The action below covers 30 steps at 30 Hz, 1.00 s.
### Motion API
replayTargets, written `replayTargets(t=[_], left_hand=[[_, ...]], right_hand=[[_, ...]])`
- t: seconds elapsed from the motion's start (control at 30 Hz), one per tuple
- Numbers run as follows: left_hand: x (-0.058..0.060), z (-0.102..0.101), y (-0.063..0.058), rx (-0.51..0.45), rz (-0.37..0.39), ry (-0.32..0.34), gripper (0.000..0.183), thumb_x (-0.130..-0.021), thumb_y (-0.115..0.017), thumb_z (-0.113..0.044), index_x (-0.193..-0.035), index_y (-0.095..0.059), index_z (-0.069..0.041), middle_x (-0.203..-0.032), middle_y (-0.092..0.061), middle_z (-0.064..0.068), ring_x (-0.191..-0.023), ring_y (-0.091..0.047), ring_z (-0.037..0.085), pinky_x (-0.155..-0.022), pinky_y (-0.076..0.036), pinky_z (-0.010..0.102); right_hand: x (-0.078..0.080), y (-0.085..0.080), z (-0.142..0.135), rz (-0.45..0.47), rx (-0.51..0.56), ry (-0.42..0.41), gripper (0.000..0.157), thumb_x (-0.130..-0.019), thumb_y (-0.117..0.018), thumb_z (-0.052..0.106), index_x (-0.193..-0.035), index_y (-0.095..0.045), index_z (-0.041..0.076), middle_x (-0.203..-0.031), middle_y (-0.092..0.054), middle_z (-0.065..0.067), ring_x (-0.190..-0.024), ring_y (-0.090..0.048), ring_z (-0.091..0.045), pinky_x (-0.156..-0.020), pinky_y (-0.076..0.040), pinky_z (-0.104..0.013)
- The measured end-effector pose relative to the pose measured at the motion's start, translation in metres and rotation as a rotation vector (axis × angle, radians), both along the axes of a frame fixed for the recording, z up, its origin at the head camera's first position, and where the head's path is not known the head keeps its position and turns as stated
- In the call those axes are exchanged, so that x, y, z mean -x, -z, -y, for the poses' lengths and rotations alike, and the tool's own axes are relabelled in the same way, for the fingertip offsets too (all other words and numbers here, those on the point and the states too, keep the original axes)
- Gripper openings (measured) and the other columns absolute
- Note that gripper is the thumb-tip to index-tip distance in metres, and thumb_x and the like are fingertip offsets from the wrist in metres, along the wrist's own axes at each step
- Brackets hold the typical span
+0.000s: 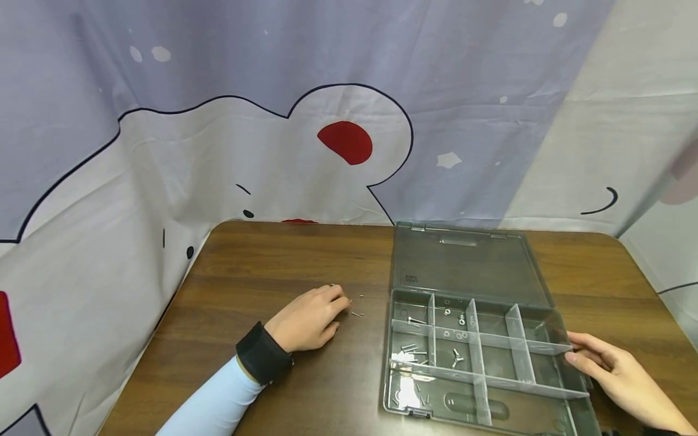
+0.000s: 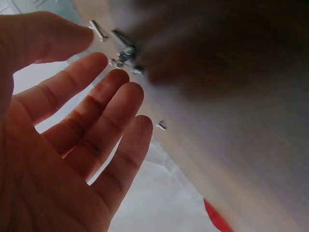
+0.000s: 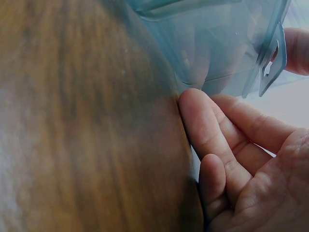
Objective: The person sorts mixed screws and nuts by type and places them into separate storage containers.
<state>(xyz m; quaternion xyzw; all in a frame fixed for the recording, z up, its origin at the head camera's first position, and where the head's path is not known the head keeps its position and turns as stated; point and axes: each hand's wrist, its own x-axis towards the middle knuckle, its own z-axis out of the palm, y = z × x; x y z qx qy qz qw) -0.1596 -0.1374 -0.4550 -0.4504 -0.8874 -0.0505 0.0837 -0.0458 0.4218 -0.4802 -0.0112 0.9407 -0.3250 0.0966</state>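
Observation:
My left hand (image 1: pixel 311 318) is palm down over the table, its fingertips beside a few small loose screws (image 1: pixel 357 314). In the left wrist view its fingers are loosely bent and apart from the thumb, with nothing held. Just beyond the fingertips lie several screws (image 2: pixel 99 31), and one short screw (image 2: pixel 162 125) lies apart. To the right, a clear grey compartment box (image 1: pixel 498 357) stands with its lid (image 1: pixel 469 260) folded back. My right hand (image 1: pixel 616 369) grips the box's right side; in the right wrist view the thumb is across the edge from the fingers.
Inside the box, the left compartments hold screws (image 1: pixel 412 349), with nuts and washers (image 1: pixel 448 312) in one near the back. Clear dividers (image 1: pixel 477 339) separate the compartments. A patterned curtain (image 1: pixel 218 163) hangs behind the wooden table (image 1: pixel 289 254).

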Motion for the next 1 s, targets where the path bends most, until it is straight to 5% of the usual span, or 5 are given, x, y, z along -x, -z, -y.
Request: replayTargets(t=[0.47,0.73,1.0], left_hand=[[0.008,0.005,0.008,-0.006,-0.011,0.028,0.020,-0.085,-0.073,-0.004,-0.102,-0.070,-0.013,-0.091,-0.057,-0.002,-0.080,-0.057,0.012,-0.076,-0.054,0.027],[0.010,0.004,0.009,-0.028,0.032,0.026,0.017,-0.084,-0.072,0.000,-0.090,-0.067,-0.016,-0.086,-0.056,-0.005,-0.077,-0.056,0.009,-0.073,-0.053,0.025],[0.012,0.004,0.010,-0.046,0.046,0.033,0.017,-0.084,-0.069,0.001,-0.085,-0.064,-0.015,-0.082,-0.050,-0.006,-0.072,-0.048,0.006,-0.069,-0.048,0.023]], right_hand=[[-0.001,-0.001,0.000,0.014,0.007,0.005,0.056,-0.108,-0.054,0.026,-0.149,-0.042,-0.011,-0.137,-0.057,-0.037,-0.092,-0.055,0.019,-0.071,-0.051,-0.015],[0.001,-0.002,0.000,0.030,0.006,0.004,0.057,-0.109,-0.052,0.027,-0.150,-0.040,-0.011,-0.139,-0.056,-0.038,-0.091,-0.054,0.019,-0.072,-0.060,-0.032],[0.001,0.000,-0.001,0.039,0.006,0.006,0.058,-0.109,-0.051,0.028,-0.151,-0.039,-0.011,-0.139,-0.056,-0.038,-0.091,-0.053,0.020,-0.073,-0.061,-0.037]])
